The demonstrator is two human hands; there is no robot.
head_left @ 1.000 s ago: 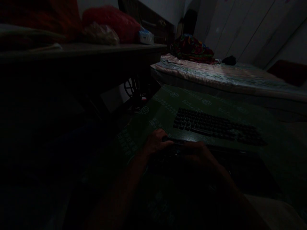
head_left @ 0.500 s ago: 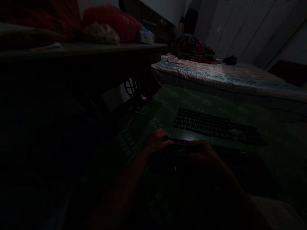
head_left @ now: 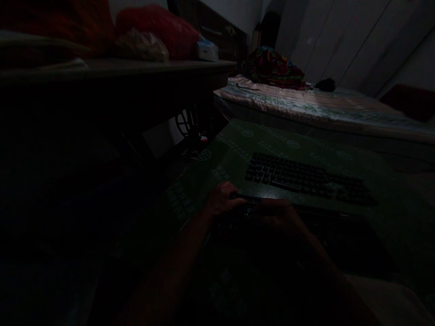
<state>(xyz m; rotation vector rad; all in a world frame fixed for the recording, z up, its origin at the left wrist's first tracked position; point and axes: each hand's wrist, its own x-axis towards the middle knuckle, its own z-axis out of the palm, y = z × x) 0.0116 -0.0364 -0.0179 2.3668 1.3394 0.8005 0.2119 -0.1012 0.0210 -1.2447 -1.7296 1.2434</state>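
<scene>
The light is very dim. A dark keyboard body (head_left: 353,244) lies on a green printed board. My left hand (head_left: 222,199) grips its far left edge, thumb and fingers closed around it. Over the left part of the same body, my right hand (head_left: 277,215) is bent with its fingers drawn together; anything inside them is hidden in shadow. Beyond both hands, black keys (head_left: 306,176) sit in keyboard rows, and some green shows through among them.
The green board (head_left: 234,140) spreads under everything. At left stands a table (head_left: 190,66) carrying a red bag (head_left: 158,29) and a small white-and-blue pack (head_left: 208,50). A wheel (head_left: 183,123) shows below it. A bed (head_left: 306,102) with patterned cloth (head_left: 275,70) lies behind.
My right hand has shifted slightly left, towards my left hand, and covers more of the strip between them. My left hand keeps its place.
</scene>
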